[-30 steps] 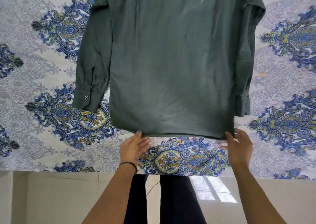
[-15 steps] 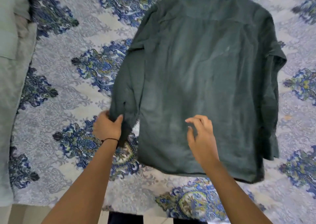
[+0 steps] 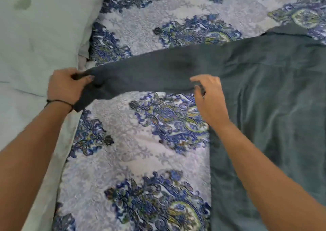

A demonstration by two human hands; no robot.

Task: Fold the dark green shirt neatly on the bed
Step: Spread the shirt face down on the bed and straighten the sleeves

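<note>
The dark green shirt (image 3: 275, 107) lies back-up on the patterned bed sheet (image 3: 134, 153), filling the right side of the view. Its left sleeve (image 3: 155, 75) is stretched out straight to the left, lifted slightly off the sheet. My left hand (image 3: 65, 86) is shut on the cuff end of that sleeve, near the pillow. My right hand (image 3: 210, 98) hovers over the sleeve where it joins the body, fingers curled and apart, with nothing gripped. The collar (image 3: 289, 29) shows at the top right.
A pale green pillow (image 3: 38, 36) lies at the left, right beside my left hand. The blue and white paisley sheet covers the bed around the shirt.
My left hand has pulled the sleeve cuff out to the left until the sleeve is straight. My right hand moved from the shirt's body to the sleeve's base. The view shifted left.
</note>
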